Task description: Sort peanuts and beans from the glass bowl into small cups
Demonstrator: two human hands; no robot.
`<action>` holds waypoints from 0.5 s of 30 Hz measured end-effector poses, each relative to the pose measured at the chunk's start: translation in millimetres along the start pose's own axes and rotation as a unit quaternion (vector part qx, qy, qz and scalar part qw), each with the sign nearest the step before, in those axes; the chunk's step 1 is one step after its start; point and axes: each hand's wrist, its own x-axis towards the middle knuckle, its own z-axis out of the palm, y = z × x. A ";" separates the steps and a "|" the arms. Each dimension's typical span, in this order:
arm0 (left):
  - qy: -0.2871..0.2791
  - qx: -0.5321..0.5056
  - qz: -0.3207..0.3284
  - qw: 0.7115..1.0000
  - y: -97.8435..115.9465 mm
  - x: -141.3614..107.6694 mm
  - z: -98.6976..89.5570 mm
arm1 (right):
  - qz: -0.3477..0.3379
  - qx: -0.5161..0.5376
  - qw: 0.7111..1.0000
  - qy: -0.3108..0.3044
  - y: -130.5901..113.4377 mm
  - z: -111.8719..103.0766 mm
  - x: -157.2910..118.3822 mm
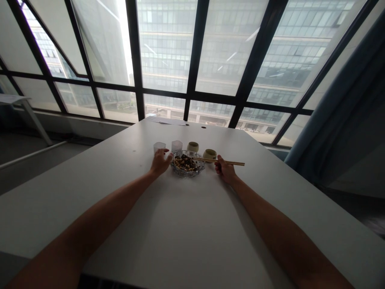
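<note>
A clear glass bowl (188, 173) with a scalloped rim holds a mix of brown and pale nut-like pieces. At its left edge is my left hand (160, 162), fingers and thumb apart, with the thumb by the rim; whether it touches the glass I cannot tell. My right hand (225, 169) grips a pair of wooden chopsticks (234, 163), their tips pointing left over the bowl's contents. Behind my left hand stands a translucent plastic cup (159, 146), and a second translucent cup (177, 145) is beside it. Two small greenish cups, one farther back (193, 146) and one near the chopsticks (208, 154), stand behind the bowl.
The white table (180, 224) stretches toward large black-framed windows (168, 44). Sheets of paper (167, 121) lie at its far end, near two dark round holes. A blue curtain (339, 88) hangs at the right. Another white table (13, 98) stands at the left.
</note>
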 end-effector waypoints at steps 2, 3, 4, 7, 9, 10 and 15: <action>0.059 0.063 0.010 0.996 -3.8 8.0 -4.2 | 0.004 0.002 1.000 0.003 0.0 0.8 -0.3; 0.074 0.092 0.011 0.993 -6.4 12.5 -7.0 | 0.005 0.001 1.000 0.003 0.0 1.1 -0.3; 0.080 0.118 0.011 0.990 -9.6 17.2 -9.9 | 0.005 0.000 1.000 0.003 0.1 1.3 -0.4; 0.072 0.167 0.001 0.983 -22.2 32.0 -16.6 | 0.006 -0.003 1.000 0.004 0.1 1.6 -1.0; 0.061 0.175 -0.016 0.983 -31.6 41.9 -17.2 | 0.008 -0.006 1.000 0.007 -0.1 1.8 -1.6; 0.054 0.172 -0.024 0.983 -36.1 46.6 -16.2 | 0.008 -0.006 1.000 0.009 -0.3 2.0 -1.9; 0.029 0.118 -0.040 0.992 -51.5 64.3 -5.9 | 0.009 -0.002 1.000 0.004 -1.3 2.6 -3.2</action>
